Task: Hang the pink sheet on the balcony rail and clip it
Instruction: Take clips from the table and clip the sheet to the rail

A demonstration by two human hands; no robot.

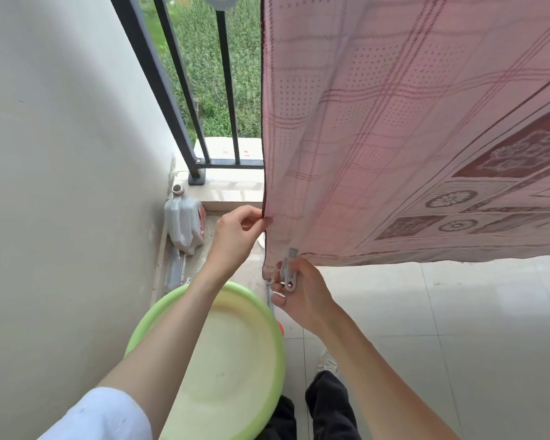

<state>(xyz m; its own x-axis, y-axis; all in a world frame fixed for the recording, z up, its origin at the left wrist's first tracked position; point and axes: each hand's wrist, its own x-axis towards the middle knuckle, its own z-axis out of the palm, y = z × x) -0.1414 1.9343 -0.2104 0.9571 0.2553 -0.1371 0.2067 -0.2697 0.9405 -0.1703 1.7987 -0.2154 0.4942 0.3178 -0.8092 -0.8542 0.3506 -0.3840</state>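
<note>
The pink sheet (394,122), checked with a flowered border, hangs down over the black balcony rail (226,90) and fills the upper right. My left hand (238,230) pinches the sheet's left edge between thumb and fingers. Just below it, my right hand (302,293) grips a metal clip (290,271) whose jaws touch the sheet's bottom left corner. The rail's top bar is out of view.
A light green basin (146,325) sits on the floor under my left arm. A white plastic jug (185,220) stands in the corner by the white wall (61,154). Pale floor tiles (458,312) spread to the right. My legs and a shoe show below.
</note>
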